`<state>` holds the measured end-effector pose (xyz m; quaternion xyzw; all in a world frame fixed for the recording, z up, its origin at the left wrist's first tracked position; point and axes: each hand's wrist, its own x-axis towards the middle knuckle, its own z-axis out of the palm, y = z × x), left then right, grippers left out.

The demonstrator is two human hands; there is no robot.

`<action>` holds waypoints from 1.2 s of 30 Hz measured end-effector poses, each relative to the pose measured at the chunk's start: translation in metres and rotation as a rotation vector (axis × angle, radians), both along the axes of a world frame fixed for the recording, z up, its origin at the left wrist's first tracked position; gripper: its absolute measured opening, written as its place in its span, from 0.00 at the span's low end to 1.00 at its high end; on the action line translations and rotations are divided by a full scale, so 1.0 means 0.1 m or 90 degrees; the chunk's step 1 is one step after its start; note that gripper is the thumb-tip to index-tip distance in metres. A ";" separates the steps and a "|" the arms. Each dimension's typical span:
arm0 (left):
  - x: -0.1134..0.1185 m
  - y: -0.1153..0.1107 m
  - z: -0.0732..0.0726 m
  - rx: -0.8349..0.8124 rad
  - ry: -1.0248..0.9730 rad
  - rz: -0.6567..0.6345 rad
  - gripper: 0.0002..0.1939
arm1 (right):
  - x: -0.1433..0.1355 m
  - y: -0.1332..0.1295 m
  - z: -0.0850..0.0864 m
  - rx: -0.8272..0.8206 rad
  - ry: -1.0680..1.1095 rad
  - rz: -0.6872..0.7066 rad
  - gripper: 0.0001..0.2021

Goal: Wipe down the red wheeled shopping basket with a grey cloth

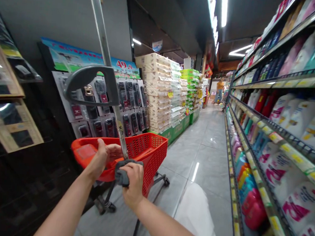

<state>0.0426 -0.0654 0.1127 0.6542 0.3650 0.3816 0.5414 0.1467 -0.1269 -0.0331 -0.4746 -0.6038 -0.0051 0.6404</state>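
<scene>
A red plastic shopping cart [154,161] stands in front of me, with a metal pole [122,133] rising at a slant from its near end. On that pole sits a dark grey loop handle [112,87]. My right hand [134,181] is closed on a dark grey cloth [123,173], pressed against the cart's near rim at the foot of the pole. Just left of the pole, my left hand [105,155] is over the cart's rim, fingers stretched out and thumb up, holding nothing. Whether its fingertips touch the pole is unclear.
Shelves of bottles [279,167] line the right side. Packaged goods on a display panel [106,106] hang behind the cart, with stacked packs [156,92] beyond. A grey tiled aisle [207,136] leads to a distant person [219,91]. My white-clothed knee [194,204] is close by.
</scene>
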 end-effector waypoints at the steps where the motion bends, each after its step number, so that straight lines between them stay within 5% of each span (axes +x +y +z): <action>1: 0.01 -0.01 0.01 -0.002 0.006 0.001 0.44 | 0.02 0.01 0.03 0.012 -0.026 0.016 0.29; 7: 0.14 -0.02 -0.01 0.007 -0.023 -0.012 0.43 | 0.12 -0.08 0.11 -0.005 0.035 -0.034 0.28; 13: 0.30 -0.01 -0.07 0.020 -0.018 0.010 0.43 | 0.36 -0.04 0.06 0.007 -0.078 0.050 0.27; 16: 0.18 0.03 -0.06 0.131 0.074 0.018 0.39 | 0.59 0.09 -0.11 -0.045 0.043 -0.005 0.29; 18: -0.01 0.12 -0.06 0.266 0.156 0.108 0.32 | 0.66 0.14 -0.23 -0.099 0.138 -0.050 0.32; 21: -0.34 0.30 -0.15 0.327 0.222 0.249 0.29 | 0.59 0.10 -0.35 -0.098 0.109 0.028 0.36; 25: -0.57 0.47 -0.36 0.455 0.424 0.269 0.21 | 0.45 0.07 -0.41 -0.041 -0.009 0.156 0.36; 30: -0.54 0.49 -0.52 0.502 0.496 0.288 0.20 | 0.24 0.15 -0.37 -0.065 0.215 0.039 0.35; 36: -0.46 0.39 -0.55 0.536 0.498 0.291 0.18 | 0.12 -0.04 -0.29 0.045 0.088 0.109 0.32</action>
